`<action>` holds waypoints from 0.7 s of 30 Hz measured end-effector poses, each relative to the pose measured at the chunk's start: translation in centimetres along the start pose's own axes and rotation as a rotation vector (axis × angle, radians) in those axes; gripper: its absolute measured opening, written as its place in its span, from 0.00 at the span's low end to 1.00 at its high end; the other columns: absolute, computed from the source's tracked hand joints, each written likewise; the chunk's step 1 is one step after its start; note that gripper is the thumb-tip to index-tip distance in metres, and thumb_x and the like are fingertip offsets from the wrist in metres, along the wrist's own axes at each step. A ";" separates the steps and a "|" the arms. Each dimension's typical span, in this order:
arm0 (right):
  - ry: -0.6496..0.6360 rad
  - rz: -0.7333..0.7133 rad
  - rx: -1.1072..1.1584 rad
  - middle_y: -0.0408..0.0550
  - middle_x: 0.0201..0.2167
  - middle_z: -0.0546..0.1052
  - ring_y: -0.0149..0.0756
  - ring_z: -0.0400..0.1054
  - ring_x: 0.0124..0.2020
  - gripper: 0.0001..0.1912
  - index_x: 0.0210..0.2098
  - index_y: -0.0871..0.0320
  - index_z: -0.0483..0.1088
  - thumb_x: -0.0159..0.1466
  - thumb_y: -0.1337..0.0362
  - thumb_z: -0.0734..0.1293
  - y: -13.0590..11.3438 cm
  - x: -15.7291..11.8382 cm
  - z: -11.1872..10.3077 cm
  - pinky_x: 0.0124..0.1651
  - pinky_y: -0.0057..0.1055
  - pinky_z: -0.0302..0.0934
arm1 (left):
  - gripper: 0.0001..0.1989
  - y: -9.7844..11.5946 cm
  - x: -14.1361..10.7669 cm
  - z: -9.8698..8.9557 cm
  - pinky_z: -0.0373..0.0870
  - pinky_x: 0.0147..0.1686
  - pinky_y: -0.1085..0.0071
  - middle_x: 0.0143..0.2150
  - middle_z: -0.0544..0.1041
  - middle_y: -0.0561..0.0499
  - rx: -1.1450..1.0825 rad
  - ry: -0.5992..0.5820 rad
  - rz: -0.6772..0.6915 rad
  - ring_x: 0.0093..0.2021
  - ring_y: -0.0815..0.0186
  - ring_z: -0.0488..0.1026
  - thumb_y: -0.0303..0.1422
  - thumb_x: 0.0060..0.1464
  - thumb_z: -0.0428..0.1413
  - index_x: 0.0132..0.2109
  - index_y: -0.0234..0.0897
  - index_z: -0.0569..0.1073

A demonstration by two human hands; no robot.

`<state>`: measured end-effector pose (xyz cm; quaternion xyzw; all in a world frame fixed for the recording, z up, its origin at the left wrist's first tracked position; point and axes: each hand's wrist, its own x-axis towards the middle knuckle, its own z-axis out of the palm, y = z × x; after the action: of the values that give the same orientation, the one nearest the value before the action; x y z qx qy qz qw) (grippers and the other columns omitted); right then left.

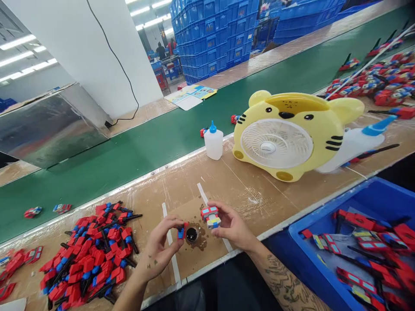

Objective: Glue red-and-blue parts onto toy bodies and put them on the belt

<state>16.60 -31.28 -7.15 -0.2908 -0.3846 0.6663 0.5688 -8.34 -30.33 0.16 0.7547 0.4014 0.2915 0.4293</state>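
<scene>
My left hand (164, 242) pinches a small red and blue toy arm (181, 232) just left of a little round cup of dark liquid (191, 234). Between the fingers and thumb of my right hand (230, 226) is a toy robot torso (210, 217), red above with pale blue windows, grey and yellow below. It is held above the bench, right of the cup. Dark wet spots surround the cup. A heap of red, blue and black toy arms (87, 255) lies to the left of my left hand.
A yellow animal-faced fan (238, 134) and a white bottle with blue cap (214, 144) stand behind my hands. A blue bin (298, 242) of toy parts sits at right. The green conveyor belt (136, 144) carries toy parts; blue crates (204, 39) are stacked beyond.
</scene>
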 end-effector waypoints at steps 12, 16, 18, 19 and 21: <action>-0.094 -0.312 -0.843 0.51 0.55 0.73 0.45 0.68 0.56 0.33 0.62 0.49 0.64 0.59 0.67 0.73 -1.7 1.7 4.8 0.59 0.42 0.63 | 0.25 -0.6 1.0 2.5 0.69 0.59 0.57 0.57 0.76 0.39 -0.542 0.408 -0.259 0.57 0.52 0.73 0.37 0.51 0.66 0.56 0.36 0.74; -0.008 -0.636 -1.036 0.54 0.53 0.73 0.45 0.67 0.55 0.33 0.66 0.50 0.58 0.64 0.73 0.64 -1.0 4.3 7.7 0.57 0.43 0.64 | 0.33 0.0 3.7 3.7 0.69 0.58 0.61 0.58 0.74 0.39 -0.457 0.575 -0.124 0.59 0.53 0.72 0.32 0.48 0.66 0.60 0.38 0.66; 0.065 -0.736 -1.075 0.55 0.52 0.73 0.46 0.67 0.54 0.32 0.67 0.51 0.56 0.65 0.74 0.61 -0.3 6.4 8.5 0.56 0.45 0.64 | 0.34 0.5 6.1 3.2 0.73 0.52 0.62 0.53 0.75 0.41 -0.325 0.665 -0.093 0.52 0.56 0.75 0.30 0.48 0.65 0.61 0.38 0.63; 0.104 -0.748 -1.080 0.56 0.52 0.73 0.46 0.67 0.54 0.32 0.68 0.52 0.55 0.66 0.72 0.61 -0.1 7.5 8.6 0.56 0.46 0.65 | 0.34 0.7 7.5 2.5 0.74 0.50 0.63 0.51 0.75 0.42 -0.235 0.667 -0.090 0.49 0.58 0.76 0.29 0.49 0.64 0.62 0.39 0.61; 0.155 -0.705 -1.088 0.58 0.53 0.72 0.49 0.68 0.53 0.33 0.69 0.54 0.52 0.66 0.65 0.64 -0.1 9.6 8.2 0.55 0.48 0.65 | 0.35 0.6 10.7 0.4 0.74 0.48 0.64 0.48 0.75 0.44 -0.055 0.618 -0.104 0.45 0.61 0.76 0.31 0.50 0.63 0.63 0.39 0.60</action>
<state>8.14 -23.31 -2.18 -0.4408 -0.6973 0.1270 0.5508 -2.39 -21.50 1.53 0.5970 0.5430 0.4954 0.3215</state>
